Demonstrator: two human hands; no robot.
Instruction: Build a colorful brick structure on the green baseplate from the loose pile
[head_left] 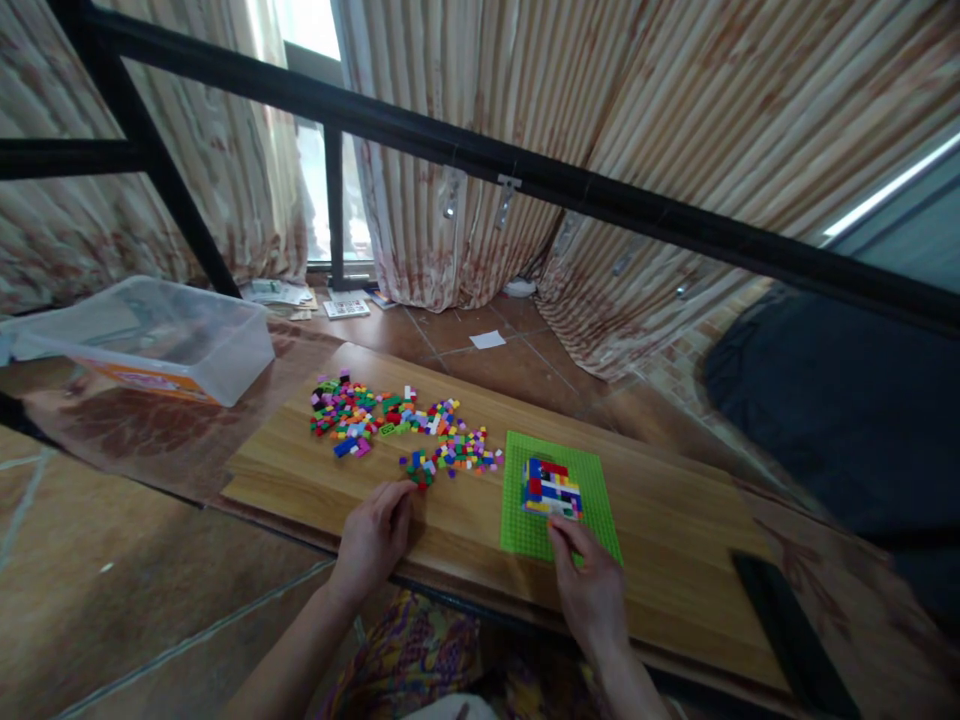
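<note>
A green baseplate (592,490) lies on a wooden board (675,560), with a small multicoloured brick build (552,488) standing on it. My right hand (589,585) rests at the plate's near edge, fingertips touching the build's front side, fingers loosely curled. A spread of several small loose bricks (397,420) in many colours lies to the left of the plate. My left hand (375,535) lies on the board with its fingertips at the nearest bricks of that spread; whether it pinches one is hidden.
A clear plastic bin (150,340) sits at the far left on a glossy tabletop. A black metal frame bar (525,170) crosses above. Curtains, floor tiles with papers (345,308), and a dark phone-like slab (787,630) at the right.
</note>
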